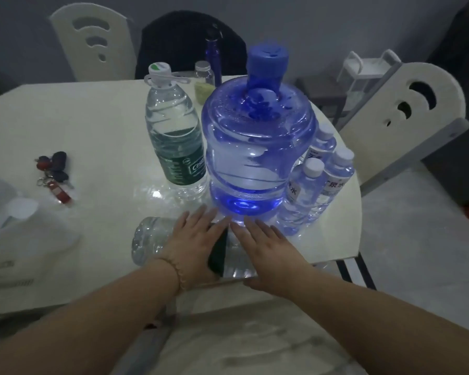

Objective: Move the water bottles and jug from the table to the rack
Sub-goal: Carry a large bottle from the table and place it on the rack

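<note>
Head view: bottle [150,240] half under left hand [194,240]

"cest" on green label [184,158]; "泉水" on small bottle [335,183]

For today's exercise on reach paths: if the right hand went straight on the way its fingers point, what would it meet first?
Most likely the foot of the blue jug. The right hand lies open, fingers aimed at it; whether they touch it is unclear.
</note>
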Available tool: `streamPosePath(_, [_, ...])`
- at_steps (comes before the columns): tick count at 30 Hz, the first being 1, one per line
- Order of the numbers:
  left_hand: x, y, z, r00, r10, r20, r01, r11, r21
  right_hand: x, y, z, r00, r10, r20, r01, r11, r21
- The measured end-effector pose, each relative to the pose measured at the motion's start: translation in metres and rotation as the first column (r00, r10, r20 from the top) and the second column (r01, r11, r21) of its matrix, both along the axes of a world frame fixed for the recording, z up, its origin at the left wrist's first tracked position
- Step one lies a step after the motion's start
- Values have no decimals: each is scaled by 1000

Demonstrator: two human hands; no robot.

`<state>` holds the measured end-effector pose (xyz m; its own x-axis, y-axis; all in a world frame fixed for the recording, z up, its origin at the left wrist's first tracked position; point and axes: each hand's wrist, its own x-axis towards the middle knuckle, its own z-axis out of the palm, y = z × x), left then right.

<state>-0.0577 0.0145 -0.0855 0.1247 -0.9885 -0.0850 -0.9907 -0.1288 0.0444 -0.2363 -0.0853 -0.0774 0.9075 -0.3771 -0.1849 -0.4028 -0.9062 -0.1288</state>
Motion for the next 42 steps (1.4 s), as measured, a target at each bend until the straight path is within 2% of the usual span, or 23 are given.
streamPosePath(2, [27, 12, -1, 991, -35, 132, 20, 994, 109, 16, 6, -5, 1000, -11, -5, 11, 1000, 24])
streamPosePath(4, [38, 13, -4, 983, -48, 178, 29, 993, 113, 24, 6, -11, 999, -52, -10, 52, 999, 0])
streamPosePath(8, [47, 10, -5, 989, -7, 146, -5, 997, 81, 29, 0, -17, 995, -93, -20, 93, 996, -14])
streamPosePath(12, [50, 7, -7, 995, -35, 94, 28, 996, 83, 29, -1, -16, 996, -84, -24, 83, 995, -46])
streamPosePath(18, [47, 9, -1, 986, -75, 146, 67, 996, 57, 28, 3, -12, 996, -89, -29, 86, 992, -90])
streamPosePath(23, [28, 15, 11, 998, -45, 54, 44, 999, 4, 12, 1, 15, 999, -42, -26, 38, 990, -133])
streamPosePath(26, [1, 8, 35, 996, -74, 50, 76, 996, -49, -19, -5, 45, 999, -39, -10, 37, 982, -188])
streamPosePath(32, [-86, -41, 103, 956, -234, 175, 261, 953, -153, -126, -25, 99, 985, -158, 66, 170, 953, -251])
streamPosePath(36, [-174, -84, 133, 915, -307, 261, 358, 917, -177, -222, -46, 125, 963, -240, 123, 266, 922, -282])
streamPosePath(42, [-340, -147, 146, 876, -388, 285, 454, 864, -217, -393, -84, 140, 938, -312, 152, 344, 894, -285])
